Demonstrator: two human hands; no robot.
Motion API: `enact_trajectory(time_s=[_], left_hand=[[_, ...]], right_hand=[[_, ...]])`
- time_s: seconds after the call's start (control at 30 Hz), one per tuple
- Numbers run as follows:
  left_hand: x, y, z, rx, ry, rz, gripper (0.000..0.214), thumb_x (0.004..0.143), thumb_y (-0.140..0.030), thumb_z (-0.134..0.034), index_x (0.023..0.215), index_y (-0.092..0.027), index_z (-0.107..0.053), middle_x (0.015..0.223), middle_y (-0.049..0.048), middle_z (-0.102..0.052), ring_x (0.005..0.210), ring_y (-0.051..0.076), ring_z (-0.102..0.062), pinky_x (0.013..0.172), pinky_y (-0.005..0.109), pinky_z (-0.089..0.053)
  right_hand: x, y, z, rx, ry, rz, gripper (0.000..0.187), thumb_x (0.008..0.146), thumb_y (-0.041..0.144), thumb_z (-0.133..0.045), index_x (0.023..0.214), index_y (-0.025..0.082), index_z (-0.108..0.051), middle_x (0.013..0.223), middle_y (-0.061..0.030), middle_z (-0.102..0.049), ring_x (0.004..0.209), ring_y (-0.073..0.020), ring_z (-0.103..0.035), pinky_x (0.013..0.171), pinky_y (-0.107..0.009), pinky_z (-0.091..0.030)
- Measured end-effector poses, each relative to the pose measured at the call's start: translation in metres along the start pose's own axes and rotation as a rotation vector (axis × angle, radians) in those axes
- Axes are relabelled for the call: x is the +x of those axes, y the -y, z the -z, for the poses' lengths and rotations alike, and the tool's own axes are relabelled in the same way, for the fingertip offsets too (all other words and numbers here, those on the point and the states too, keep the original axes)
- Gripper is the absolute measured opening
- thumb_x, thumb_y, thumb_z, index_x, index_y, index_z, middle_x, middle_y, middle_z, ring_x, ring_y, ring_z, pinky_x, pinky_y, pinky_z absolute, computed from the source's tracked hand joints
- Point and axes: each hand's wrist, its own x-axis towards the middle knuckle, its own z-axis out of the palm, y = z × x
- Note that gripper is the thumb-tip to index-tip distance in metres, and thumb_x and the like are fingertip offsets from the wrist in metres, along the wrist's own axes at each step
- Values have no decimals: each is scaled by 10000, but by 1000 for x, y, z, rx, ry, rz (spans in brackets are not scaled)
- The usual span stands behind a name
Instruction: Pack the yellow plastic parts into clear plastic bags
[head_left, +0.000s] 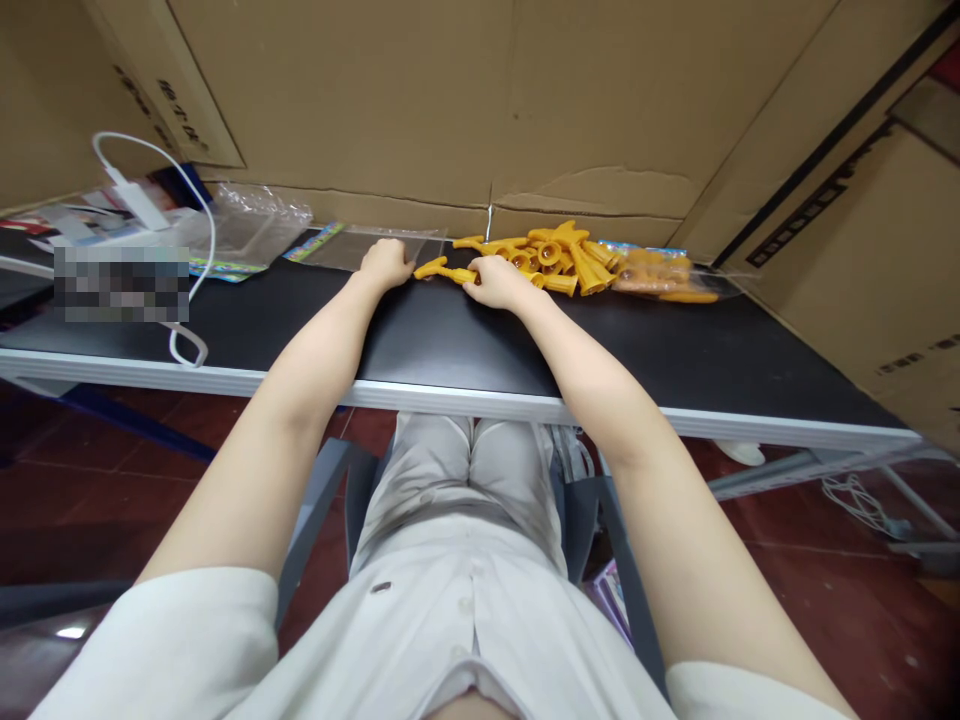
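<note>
My right hand (496, 283) is closed on a yellow plastic toy piece (442, 270) with a knobbly stem, which points left toward my other hand. Just behind and to the right lies a heap of similar yellow pieces (562, 258), several with flared, bell-like ends. My left hand (386, 264) has its fingers curled in at the near edge of a flat clear plastic bag (337, 247) with a colourful printed strip. Whatever those fingers hold, if anything, is hidden.
A filled clear bag (660, 275) of yellow pieces lies right of the heap. More clear bags (247, 235) lie at the left, near a white device (142, 203) with a white cable (214, 230). Cardboard (450, 100) stands behind the black table (465, 350), whose front edge is metal.
</note>
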Motion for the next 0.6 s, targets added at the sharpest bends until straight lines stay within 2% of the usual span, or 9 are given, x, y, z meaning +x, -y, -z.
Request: enact_trajectory(time_s=[0.13, 0.33, 0.47, 0.6], left_hand=[[-3, -2, 4, -23, 23, -9, 440, 951, -234, -597, 1321, -66, -766, 1443, 240, -729, 1408, 378, -660, 1265, 427, -468], [12, 7, -9, -118, -56, -7, 461, 855, -339, -700, 1239, -102, -794, 1342, 261, -746, 1402, 469, -646, 1252, 582, -470], [24, 18, -19, -162, -69, -72, 402, 785, -396, -758, 1111, -166, -804, 1180, 206, -782, 1326, 439, -680, 1211, 555, -511], [26, 21, -18, -158, -70, -92, 360, 771, -334, -711, 1082, -173, -795, 1123, 190, -791, 1294, 409, -693, 1209, 510, -515]], right_hand=[[1, -1, 0, 27, -17, 4, 344, 1035, 162, -574, 1286, 70, -792, 1347, -227, -788, 1276, -348, -741, 1111, -400, -550], [15, -15, -14, 129, -129, 39, 339, 1006, 301, -667, 1252, 119, -813, 1223, -207, -810, 1220, -380, -746, 1119, -485, -570], [19, -22, -19, 164, -147, 69, 356, 988, 377, -703, 1229, 142, -821, 1147, -197, -813, 1176, -386, -750, 1101, -508, -583], [17, -19, -16, 150, -132, 37, 345, 993, 316, -671, 1230, 114, -820, 1187, -200, -815, 1195, -373, -746, 1110, -483, -571]])
